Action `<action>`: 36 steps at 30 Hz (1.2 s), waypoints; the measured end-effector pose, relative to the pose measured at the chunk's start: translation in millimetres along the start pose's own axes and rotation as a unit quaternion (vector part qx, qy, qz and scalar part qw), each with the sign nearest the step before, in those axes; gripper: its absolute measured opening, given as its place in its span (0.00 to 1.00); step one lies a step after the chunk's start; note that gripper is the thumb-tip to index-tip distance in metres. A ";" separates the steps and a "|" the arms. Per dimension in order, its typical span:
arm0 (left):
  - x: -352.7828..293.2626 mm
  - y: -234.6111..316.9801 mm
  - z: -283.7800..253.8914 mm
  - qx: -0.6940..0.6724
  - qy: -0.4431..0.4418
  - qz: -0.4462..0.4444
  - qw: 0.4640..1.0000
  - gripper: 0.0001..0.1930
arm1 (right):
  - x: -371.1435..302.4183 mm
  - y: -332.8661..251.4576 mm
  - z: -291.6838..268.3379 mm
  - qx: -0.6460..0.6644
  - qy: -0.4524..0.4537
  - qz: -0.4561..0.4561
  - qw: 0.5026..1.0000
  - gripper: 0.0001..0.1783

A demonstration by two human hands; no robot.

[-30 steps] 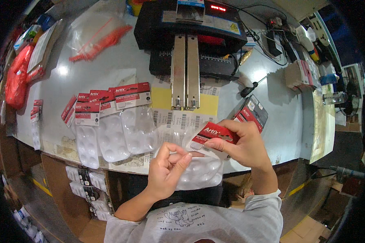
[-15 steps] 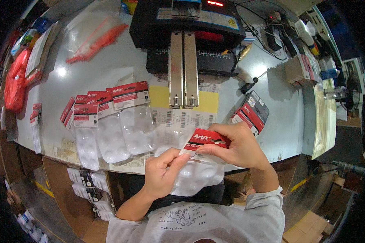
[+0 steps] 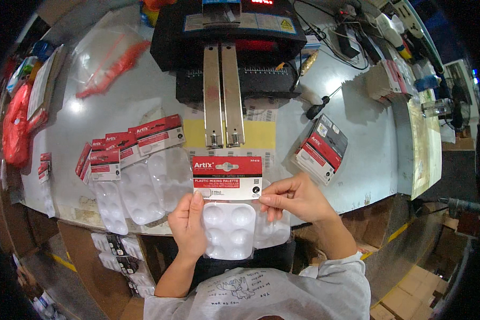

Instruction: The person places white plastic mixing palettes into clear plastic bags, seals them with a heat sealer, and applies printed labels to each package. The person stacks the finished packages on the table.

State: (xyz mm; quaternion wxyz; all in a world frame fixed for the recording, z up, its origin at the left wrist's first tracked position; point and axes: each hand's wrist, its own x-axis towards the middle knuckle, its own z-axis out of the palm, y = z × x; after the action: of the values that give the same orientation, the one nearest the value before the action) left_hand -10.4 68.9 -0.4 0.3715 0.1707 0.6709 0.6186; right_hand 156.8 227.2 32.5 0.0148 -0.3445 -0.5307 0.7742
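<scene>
Left hand: fingers clasped on the left edge of a packaged white mixing palette, thumb lying up along its side.
Right hand: fingers pinching the right lower corner of the palette's red header card.
Palette: held upright in front of the person's chest, just off the near edge of the counter.
Left of it: a fanned row of finished palette packs lying on the counter.
Behind: a black sealing machine with two metal bars.
Right: a stack of header cards and a screwdriver.
</scene>
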 end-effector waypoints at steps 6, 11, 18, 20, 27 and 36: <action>43.6 -8.0 12.9 0.123 0.041 0.052 0.990 0.17 | 45.3 4.4 10.4 0.069 0.120 0.006 0.990 0.11; 75.1 -18.0 10.7 0.142 0.025 0.049 0.988 0.17 | 71.0 9.7 4.7 0.101 0.153 -0.051 0.982 0.11; 71.6 -21.0 -4.3 0.197 -0.001 0.052 0.979 0.16 | 52.9 3.7 -2.7 -0.075 0.238 -0.079 0.965 0.11; 74.6 4.2 -33.3 0.356 0.106 0.129 0.919 0.15 | 36.7 1.5 -27.3 -0.236 0.345 -0.144 0.897 0.20; 55.6 22.4 -34.5 0.543 0.129 0.203 0.804 0.13 | 4.4 45.6 -131.1 -0.528 0.384 -0.137 0.745 0.56; 27.4 4.5 20.7 0.134 -0.047 0.154 0.978 0.04 | -13.9 -3.3 -67.2 -0.281 0.426 -0.136 0.849 0.31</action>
State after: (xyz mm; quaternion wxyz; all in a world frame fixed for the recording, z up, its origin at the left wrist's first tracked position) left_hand -15.1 103.1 -3.1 0.2765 0.3495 0.6952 0.5640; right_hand 203.1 277.8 29.1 0.2467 -0.5541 -0.7091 0.3595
